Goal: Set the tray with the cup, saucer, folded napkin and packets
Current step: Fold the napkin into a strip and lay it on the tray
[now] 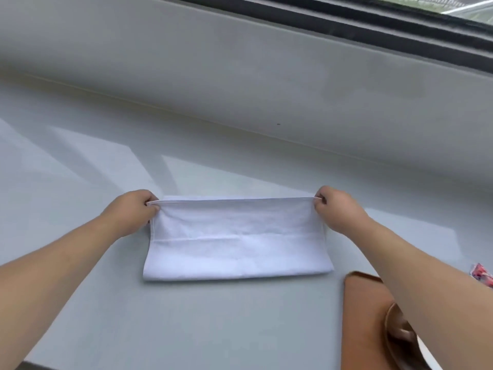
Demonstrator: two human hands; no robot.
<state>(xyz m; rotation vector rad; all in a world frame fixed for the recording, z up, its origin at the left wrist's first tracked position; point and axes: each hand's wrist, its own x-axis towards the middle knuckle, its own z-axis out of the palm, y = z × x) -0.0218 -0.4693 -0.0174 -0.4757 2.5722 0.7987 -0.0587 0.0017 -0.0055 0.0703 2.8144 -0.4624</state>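
Observation:
A white cloth napkin lies on the pale counter, folded over lengthwise. My left hand pinches its far left corner and my right hand pinches its far right corner, holding the upper layer's edge taut just above the far edge. A brown tray sits at the lower right, partly under my right forearm. On it a brown saucer shows only in part. A red and white packet peeks in at the right edge. I see no cup.
The pale grey counter runs back to a low upstand and a dark window frame at the top right. The counter's front edge shows at the lower left corner.

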